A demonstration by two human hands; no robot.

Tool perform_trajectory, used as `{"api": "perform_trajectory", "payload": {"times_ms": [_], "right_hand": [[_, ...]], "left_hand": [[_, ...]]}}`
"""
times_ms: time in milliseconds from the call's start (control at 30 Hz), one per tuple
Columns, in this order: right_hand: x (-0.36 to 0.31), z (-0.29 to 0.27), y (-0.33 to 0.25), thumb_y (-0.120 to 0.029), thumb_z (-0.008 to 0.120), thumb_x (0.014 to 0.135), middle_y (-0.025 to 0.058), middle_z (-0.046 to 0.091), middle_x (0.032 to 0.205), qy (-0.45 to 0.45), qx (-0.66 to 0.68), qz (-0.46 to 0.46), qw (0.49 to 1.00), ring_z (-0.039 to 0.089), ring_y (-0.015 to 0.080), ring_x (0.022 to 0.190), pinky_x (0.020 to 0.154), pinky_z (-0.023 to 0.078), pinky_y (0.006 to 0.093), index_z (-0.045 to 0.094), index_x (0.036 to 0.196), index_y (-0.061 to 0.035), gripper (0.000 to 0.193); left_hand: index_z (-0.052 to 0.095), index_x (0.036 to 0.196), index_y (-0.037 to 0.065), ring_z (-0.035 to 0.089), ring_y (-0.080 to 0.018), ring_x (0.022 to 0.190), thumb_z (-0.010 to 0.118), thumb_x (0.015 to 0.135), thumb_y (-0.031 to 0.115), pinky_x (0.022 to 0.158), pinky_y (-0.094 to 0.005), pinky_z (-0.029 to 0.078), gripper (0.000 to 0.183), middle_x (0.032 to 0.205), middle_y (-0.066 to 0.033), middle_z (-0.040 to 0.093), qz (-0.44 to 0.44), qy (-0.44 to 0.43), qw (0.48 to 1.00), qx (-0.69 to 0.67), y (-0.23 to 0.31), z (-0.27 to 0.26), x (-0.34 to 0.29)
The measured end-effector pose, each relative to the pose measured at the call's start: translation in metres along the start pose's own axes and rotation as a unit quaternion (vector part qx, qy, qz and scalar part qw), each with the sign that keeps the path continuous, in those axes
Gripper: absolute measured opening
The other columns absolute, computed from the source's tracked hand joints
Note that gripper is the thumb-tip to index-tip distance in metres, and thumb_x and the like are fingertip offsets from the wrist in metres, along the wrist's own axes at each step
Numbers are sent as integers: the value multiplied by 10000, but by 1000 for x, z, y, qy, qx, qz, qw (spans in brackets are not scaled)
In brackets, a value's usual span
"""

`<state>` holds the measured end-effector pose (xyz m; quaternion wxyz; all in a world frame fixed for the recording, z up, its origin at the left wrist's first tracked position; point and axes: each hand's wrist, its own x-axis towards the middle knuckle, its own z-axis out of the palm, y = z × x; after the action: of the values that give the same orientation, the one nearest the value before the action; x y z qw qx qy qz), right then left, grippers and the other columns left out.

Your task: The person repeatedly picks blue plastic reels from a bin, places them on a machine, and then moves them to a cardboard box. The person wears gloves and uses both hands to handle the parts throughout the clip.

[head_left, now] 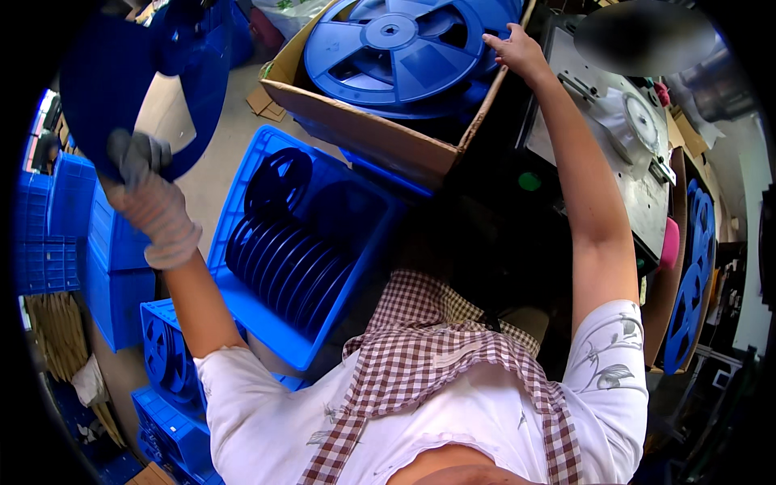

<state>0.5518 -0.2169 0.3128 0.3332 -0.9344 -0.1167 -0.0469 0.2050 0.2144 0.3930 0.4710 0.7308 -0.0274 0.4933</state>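
At the upper left my left hand (158, 206), in a striped glove with grey fingertips, is closed on the lower edge of a dark blue plastic reel flange (101, 97). It is raised, and part of it is cut off by the picture's edge. My bare right hand (521, 55) is at the right rim of a cardboard box (380, 141), fingers spread against the edge of a blue plastic reel (428, 69). This reel lies flat on others in the box. I cannot tell whether the fingers press on it.
A blue crate (283, 343) before me holds a row of dark discs (283, 263). On the right stands a metal machine table (558, 133) with a round fixture (638, 121). Beyond it a box holds blue reels (691, 283). Stacked blue crates (121, 275) stand left.
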Motion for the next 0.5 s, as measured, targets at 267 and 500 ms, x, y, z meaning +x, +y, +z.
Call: {"api": "perform_trajectory", "payload": {"times_ms": [267,500], "right_hand": [[4,31,-19,-502,753,785,145,701,746,42,-54,16,998,711,230,619,614,587,322,505,1129,98,735],[15,46,-11,-246,751,851,117,703,913,56,385,48,920,667,202,752,692,548,319,677,1032,18,328]], "left_hand": [[506,1311,0,629,-101,654,580,974,144,582,-194,541,374,915,-58,668,-54,182,982,0,-19,-42,-71],[526,1219,6,611,-94,814,627,950,162,721,-214,496,327,933,-36,641,-62,126,984,111,-7,15,-63]]}}
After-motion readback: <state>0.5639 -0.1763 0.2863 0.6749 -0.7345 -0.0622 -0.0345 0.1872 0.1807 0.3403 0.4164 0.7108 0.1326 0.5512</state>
